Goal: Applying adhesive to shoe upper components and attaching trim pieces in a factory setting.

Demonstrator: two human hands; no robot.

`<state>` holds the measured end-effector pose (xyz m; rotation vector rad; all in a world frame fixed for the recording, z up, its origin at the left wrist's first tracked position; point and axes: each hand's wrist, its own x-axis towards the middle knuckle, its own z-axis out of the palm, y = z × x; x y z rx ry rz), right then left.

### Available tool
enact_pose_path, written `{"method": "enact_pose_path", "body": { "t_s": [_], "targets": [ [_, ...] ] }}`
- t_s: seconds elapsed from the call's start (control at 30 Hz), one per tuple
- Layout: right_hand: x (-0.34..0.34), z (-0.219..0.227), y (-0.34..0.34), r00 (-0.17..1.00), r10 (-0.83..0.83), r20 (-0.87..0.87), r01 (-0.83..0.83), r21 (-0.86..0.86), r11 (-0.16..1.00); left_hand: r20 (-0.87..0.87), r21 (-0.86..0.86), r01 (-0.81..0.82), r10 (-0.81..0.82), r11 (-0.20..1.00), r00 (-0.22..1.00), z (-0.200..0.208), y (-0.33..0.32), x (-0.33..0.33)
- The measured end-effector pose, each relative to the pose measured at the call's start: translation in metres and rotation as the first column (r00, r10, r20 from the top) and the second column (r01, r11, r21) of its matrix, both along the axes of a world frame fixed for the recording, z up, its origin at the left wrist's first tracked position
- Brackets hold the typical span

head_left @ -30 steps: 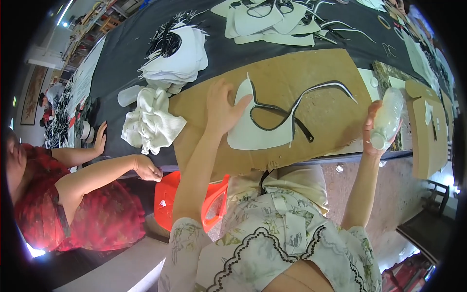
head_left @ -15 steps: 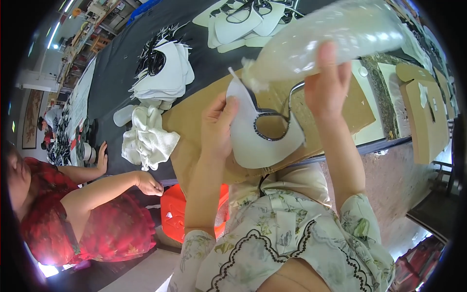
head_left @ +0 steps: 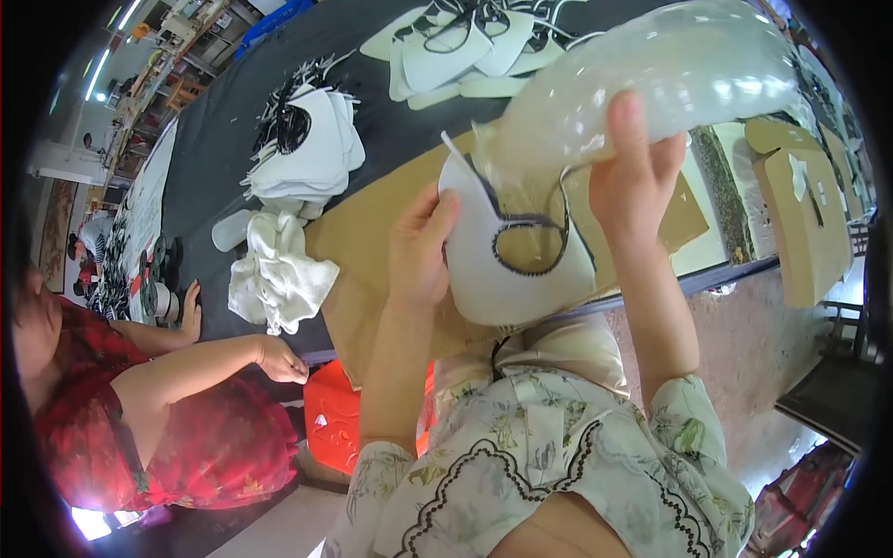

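My left hand (head_left: 420,244) pinches the left edge of a white bib-shaped piece (head_left: 526,296) between thumb and fingers. Black beaded-looking trim runs round its neck opening, and a narrow strap rises at its upper left. In my right hand (head_left: 634,181) is a large, bulging, translucent plastic bottle or bag (head_left: 670,70); which of the two I cannot tell. It lies tilted over the piece, its narrow, see-through end pointing left, above the neck opening. Under both hands is a brown cardboard sheet (head_left: 363,237) on the dark table.
Stacked white pieces with black trim lie at the far left (head_left: 312,153) and far middle (head_left: 446,60). A crumpled white cloth (head_left: 279,270) sits left of the cardboard. A co-worker in red (head_left: 195,418) is at my left, near a red stool (head_left: 330,418). Cardboard boxes (head_left: 805,223) stand right.
The plastic bottle or bag has shifted slightly right and looks fuller, its narrow end spread wider. The white piece and my hands have moved a little to the right.
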<state>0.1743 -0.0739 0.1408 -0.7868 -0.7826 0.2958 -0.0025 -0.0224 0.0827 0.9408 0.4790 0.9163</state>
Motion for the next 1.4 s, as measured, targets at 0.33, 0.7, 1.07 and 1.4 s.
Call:
{"method": "enact_pose_path", "body": {
  "t_s": [0.33,0.7,1.07,1.4],
  "targets": [
    [0.0,-0.024,-0.019,0.986,0.115,-0.121,-0.096,0.154,0.983,0.058,-0.045,-0.042,0.045,0.998,0.997,0.012,0.005,0.013],
    [0.022,-0.036,0.005,0.993,-0.079,-0.083,0.066,-0.147,0.987,-0.126,0.128,-0.083,0.099,0.988,0.987,0.008,0.033,-0.001],
    [0.03,-0.057,0.02,0.168,0.685,-0.709,-0.964,0.028,0.265,-0.321,0.408,0.143,-0.005,0.902,0.947,0.031,0.106,0.007],
    [0.022,-0.049,0.036,0.044,0.673,-0.739,-0.927,0.22,0.303,-0.33,0.938,0.18,0.615,0.295,0.716,-0.021,0.018,-0.001]
  ]
}}
